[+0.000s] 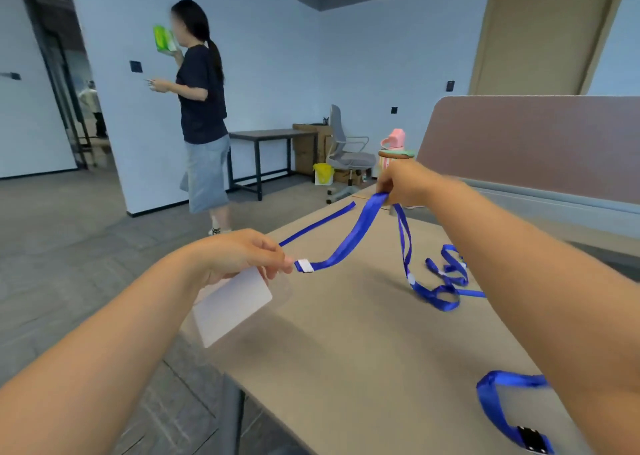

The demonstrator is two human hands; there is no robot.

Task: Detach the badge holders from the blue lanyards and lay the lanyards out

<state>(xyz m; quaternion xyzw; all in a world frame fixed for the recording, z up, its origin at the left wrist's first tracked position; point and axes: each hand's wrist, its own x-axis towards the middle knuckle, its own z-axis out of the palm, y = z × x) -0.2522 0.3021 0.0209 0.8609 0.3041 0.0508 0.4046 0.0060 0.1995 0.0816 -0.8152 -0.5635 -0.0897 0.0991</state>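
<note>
A blue lanyard (349,238) stretches in the air between my two hands above the table's left corner. My left hand (249,257) pinches its clip end beside a white clasp (304,266), and a clear badge holder with a white card (233,307) hangs under that hand. My right hand (405,184) is closed on the lanyard's loop farther back. A second strand drops from it to a tangle of blue lanyards (446,281) on the table. Another blue lanyard (498,409) with a black clip lies at the near right, partly hidden by my right forearm.
The beige table (346,368) ends at its left edge close to my left hand. One flat blue lanyard (318,225) lies along that edge. A pink bottle (394,149) and a brown partition (533,142) stand at the back. A person stands on the floor to the left.
</note>
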